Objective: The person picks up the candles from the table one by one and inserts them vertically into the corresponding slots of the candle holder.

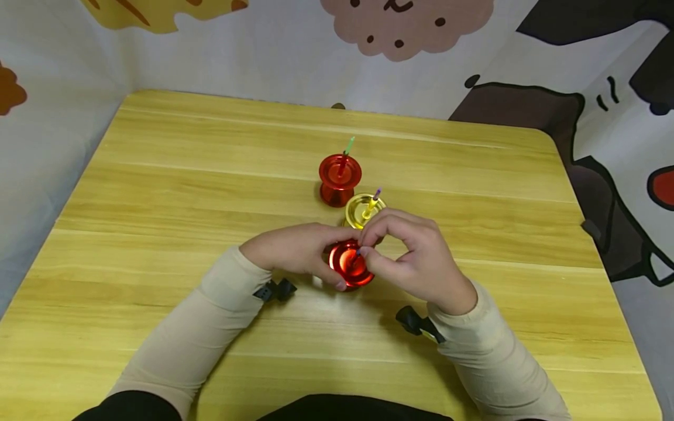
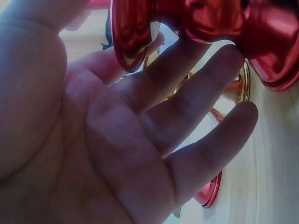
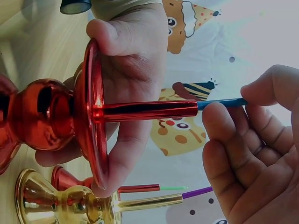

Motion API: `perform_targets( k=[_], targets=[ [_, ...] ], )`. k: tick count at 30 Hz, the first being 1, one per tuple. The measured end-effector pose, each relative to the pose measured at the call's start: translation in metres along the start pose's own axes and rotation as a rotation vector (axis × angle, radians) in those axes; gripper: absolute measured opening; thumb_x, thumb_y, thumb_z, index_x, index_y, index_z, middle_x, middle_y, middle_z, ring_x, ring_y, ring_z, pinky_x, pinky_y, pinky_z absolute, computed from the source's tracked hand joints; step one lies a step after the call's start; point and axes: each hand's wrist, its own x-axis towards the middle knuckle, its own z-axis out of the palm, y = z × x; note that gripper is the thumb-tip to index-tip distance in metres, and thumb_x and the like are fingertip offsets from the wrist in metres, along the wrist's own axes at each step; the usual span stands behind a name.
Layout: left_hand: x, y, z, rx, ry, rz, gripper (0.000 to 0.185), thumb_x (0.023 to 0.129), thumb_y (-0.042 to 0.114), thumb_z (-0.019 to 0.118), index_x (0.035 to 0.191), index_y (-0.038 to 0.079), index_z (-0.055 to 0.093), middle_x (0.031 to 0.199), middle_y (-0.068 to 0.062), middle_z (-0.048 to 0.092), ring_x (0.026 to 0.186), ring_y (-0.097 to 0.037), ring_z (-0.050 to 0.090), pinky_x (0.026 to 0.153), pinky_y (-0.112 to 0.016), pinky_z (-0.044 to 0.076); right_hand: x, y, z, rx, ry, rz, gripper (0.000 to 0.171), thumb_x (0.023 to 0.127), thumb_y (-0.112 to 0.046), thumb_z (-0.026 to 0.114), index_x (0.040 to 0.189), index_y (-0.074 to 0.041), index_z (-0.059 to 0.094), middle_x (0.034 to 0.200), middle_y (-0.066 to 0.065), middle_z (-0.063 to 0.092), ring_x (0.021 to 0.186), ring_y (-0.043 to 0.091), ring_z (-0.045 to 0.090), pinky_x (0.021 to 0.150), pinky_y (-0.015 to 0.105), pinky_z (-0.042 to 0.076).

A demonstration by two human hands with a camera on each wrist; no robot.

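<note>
A shiny red metal candlestick (image 1: 348,264) with a wide dish and a central tube stands nearest the body. My left hand (image 1: 300,248) holds it by the dish, thumb and fingers on opposite sides of the rim. A thin blue stick, possibly a candle (image 3: 223,102), has one end in the mouth of the tube (image 3: 149,111). The thumb and index finger of my right hand (image 1: 413,251) pinch its free end. In the left wrist view the red candlestick (image 2: 215,21) appears above my fingers (image 2: 187,105).
Just behind stands a gold candlestick (image 1: 354,211) with a purple stick (image 1: 377,193) in its tube. Farther back is another red candlestick (image 1: 337,196), its stick (image 1: 350,144) green. All are on a wooden table (image 1: 184,169), with a printed cloth (image 1: 274,64) behind.
</note>
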Motion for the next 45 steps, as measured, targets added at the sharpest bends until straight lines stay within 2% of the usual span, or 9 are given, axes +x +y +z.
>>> perform_targets(
  k=[8,15,24,30,39,45],
  targets=[
    [0.000,0.000,0.000,0.013,-0.003,0.004,0.072,0.082,0.023,0.086,0.144,0.021,0.051,0.130,0.006,0.061,0.114,-0.008,0.059,0.101,-0.030,0.047,-0.002,0.002,-0.001,-0.043,-0.030,0.020,0.013,0.078,0.002,0.066,0.080,-0.011,0.065,0.084,-0.003,0.066,0.079,0.011,0.061,0.070,0.030,0.053],
    [0.000,-0.001,0.000,0.005,-0.007,0.011,0.071,0.083,0.022,0.085,0.145,0.020,0.050,0.131,0.004,0.061,0.115,-0.009,0.059,0.101,-0.029,0.047,-0.002,0.005,-0.002,-0.080,-0.058,0.022,0.018,0.077,0.006,0.068,0.081,-0.012,0.066,0.084,-0.006,0.065,0.079,0.010,0.060,0.070,0.029,0.052],
    [-0.001,-0.003,0.001,-0.013,-0.014,0.023,0.071,0.082,0.022,0.085,0.145,0.021,0.050,0.132,0.006,0.060,0.115,-0.008,0.059,0.101,-0.028,0.046,-0.002,0.007,-0.002,-0.102,-0.131,0.031,0.022,0.078,0.008,0.071,0.084,-0.013,0.069,0.085,-0.006,0.066,0.080,0.010,0.061,0.071,0.026,0.051],
    [-0.001,-0.002,0.000,-0.004,-0.009,0.018,0.073,0.083,0.023,0.085,0.146,0.021,0.049,0.133,0.005,0.059,0.116,-0.009,0.058,0.102,-0.029,0.046,-0.002,0.008,-0.004,-0.113,-0.144,0.056,0.022,0.078,0.007,0.072,0.084,-0.014,0.069,0.085,-0.007,0.066,0.080,0.010,0.061,0.073,0.023,0.050],
    [-0.001,-0.004,0.001,0.017,0.004,0.023,0.073,0.082,0.024,0.086,0.145,0.021,0.050,0.132,0.005,0.061,0.115,-0.009,0.060,0.102,-0.029,0.046,-0.003,0.008,-0.007,-0.126,-0.139,0.056,0.021,0.079,0.006,0.072,0.087,-0.013,0.071,0.088,-0.006,0.068,0.082,0.010,0.063,0.075,0.026,0.052],
    [-0.002,-0.004,0.001,0.008,0.024,0.042,0.082,0.080,0.024,0.087,0.151,0.023,0.046,0.134,0.007,0.060,0.118,-0.008,0.058,0.104,-0.031,0.044,-0.003,0.005,-0.016,-0.124,-0.133,0.074,0.013,0.085,0.000,0.070,0.092,-0.011,0.073,0.094,-0.003,0.071,0.089,0.010,0.065,0.082,0.026,0.052]
  ],
)
